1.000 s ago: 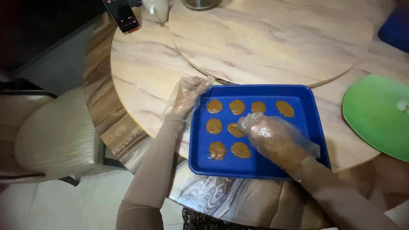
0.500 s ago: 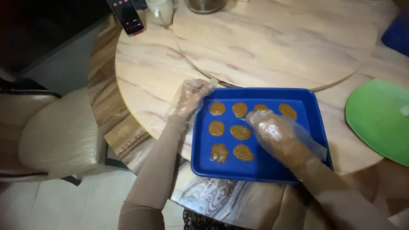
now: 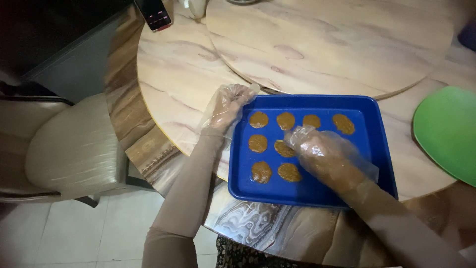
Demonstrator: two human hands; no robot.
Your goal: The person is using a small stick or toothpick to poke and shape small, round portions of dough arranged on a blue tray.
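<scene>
The right hand (image 3: 325, 154), in a clear plastic glove, lies over the middle of the blue tray (image 3: 377, 149) on the worktop (image 3: 173, 79). Its fingers (image 3: 300, 136) are loosely curled at the centre brown patty (image 3: 283, 148), which sits at about 9 o'clock from them, touching. The left hand (image 3: 225, 106) grips the tray's 10 o'clock corner, fingers closed over the rim.

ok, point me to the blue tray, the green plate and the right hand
blue tray (image 3: 317, 197) head view, bare floor near its front rim
green plate (image 3: 444, 131) head view, middle of its visible surface
right hand (image 3: 325, 154) head view, back of the gloved hand
</scene>
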